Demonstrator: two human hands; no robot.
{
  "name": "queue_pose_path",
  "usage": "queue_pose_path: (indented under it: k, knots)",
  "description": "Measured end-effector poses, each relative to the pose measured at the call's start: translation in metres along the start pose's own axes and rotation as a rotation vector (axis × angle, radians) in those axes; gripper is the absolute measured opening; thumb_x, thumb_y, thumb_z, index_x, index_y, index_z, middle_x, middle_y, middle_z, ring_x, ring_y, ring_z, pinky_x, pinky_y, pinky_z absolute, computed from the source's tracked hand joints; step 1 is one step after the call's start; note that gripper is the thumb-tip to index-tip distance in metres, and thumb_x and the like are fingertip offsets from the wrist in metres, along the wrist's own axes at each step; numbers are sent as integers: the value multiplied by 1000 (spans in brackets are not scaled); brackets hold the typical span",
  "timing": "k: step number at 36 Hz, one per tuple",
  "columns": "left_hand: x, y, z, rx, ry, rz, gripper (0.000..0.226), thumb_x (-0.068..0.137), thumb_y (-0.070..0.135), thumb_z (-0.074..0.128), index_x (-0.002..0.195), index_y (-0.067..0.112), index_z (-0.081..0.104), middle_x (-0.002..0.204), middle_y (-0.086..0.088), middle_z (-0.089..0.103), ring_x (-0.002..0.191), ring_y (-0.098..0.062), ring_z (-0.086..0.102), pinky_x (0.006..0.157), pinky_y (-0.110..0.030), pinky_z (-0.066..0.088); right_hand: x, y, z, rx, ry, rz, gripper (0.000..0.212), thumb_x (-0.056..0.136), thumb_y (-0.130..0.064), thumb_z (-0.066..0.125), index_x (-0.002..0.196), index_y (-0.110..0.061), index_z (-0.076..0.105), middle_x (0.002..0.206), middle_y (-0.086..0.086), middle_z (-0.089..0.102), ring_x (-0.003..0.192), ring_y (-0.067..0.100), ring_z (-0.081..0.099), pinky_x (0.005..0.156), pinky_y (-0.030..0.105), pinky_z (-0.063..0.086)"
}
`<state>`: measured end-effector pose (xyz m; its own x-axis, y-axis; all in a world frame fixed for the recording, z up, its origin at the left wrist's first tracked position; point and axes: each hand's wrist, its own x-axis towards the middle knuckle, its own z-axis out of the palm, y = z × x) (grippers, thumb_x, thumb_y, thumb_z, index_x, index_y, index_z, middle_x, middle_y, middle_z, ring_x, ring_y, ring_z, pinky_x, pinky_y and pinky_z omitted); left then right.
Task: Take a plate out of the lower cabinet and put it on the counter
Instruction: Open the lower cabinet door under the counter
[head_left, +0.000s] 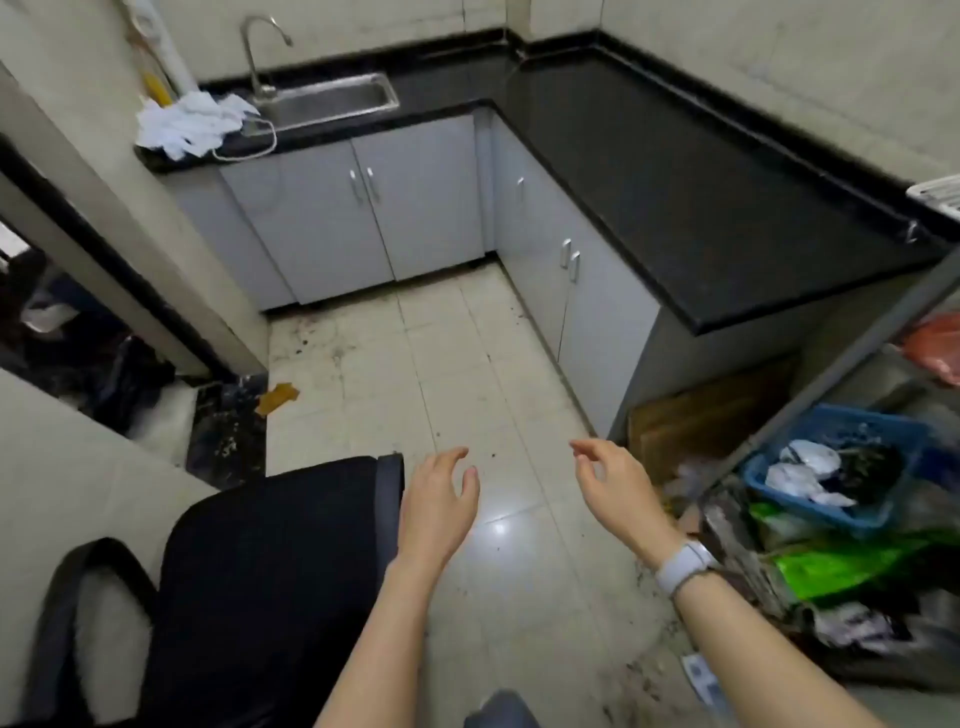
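Observation:
Grey lower cabinets run under an L-shaped black counter; all their doors are closed, with small metal handles. No plate is in view. My left hand and my right hand hover over the tiled floor in the foreground, both with fingers apart and holding nothing. A pale watch band sits on my right wrist. The hands are well short of the cabinet doors.
A steel sink with a tap sits at the back left, with white cloths beside it. A black office chair stands at my lower left. A blue basket, bags and clutter fill shelving on the right.

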<state>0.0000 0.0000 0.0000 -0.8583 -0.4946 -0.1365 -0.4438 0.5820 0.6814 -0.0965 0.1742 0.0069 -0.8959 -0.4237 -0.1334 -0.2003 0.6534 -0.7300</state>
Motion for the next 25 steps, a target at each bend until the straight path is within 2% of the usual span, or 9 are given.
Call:
queue_pose_path:
  k: [5, 8, 12, 16, 22, 25]
  knots:
    - [29, -25, 11, -22, -27, -131, 34, 93, 26, 47, 123, 12, 54, 130, -7, 56, 120, -20, 50, 99, -29, 37, 31, 13, 10, -35, -73, 16, 33, 91, -17, 43, 121, -12, 53, 125, 8, 59, 117, 20, 51, 95, 25, 35]
    - [65, -30, 13, -41, -21, -148, 35, 93, 26, 47, 124, 12, 53, 131, -8, 56, 121, -21, 49, 99, -28, 36, 67, 14, 14, -58, -112, 20, 34, 91, -19, 42, 124, -14, 50, 129, 7, 56, 119, 18, 49, 97, 25, 35]
    - [140, -35, 5, -29, -15, -136, 36, 93, 26, 46, 126, 12, 51, 132, -8, 54, 123, -21, 47, 102, -30, 35, 140, 3, 20, -89, -131, 17, 34, 92, -20, 41, 125, -14, 49, 131, 7, 54, 123, 19, 47, 103, 30, 35]
    - [230, -39, -15, -17, -18, -115, 37, 93, 28, 46, 127, 13, 49, 133, -10, 54, 123, -23, 46, 106, -38, 37, 226, -17, 26, -143, -149, 0, 34, 92, -19, 40, 125, -13, 50, 130, 8, 55, 123, 21, 46, 100, 26, 33]
    - [350, -33, -51, 36, -29, -93, 37, 92, 28, 47, 126, 13, 50, 133, -8, 54, 125, -24, 46, 106, -38, 35, 346, -59, 19, -147, -186, -3, 34, 93, -19, 40, 125, -11, 50, 131, 10, 54, 124, 23, 44, 102, 29, 32]
    - [402, -28, -61, 24, -36, -113, 37, 92, 28, 47, 125, 14, 51, 132, -7, 54, 125, -24, 46, 106, -39, 35, 396, -74, 14, -132, -167, 3, 33, 92, -17, 40, 123, -10, 51, 130, 9, 55, 123, 22, 46, 100, 26, 32]
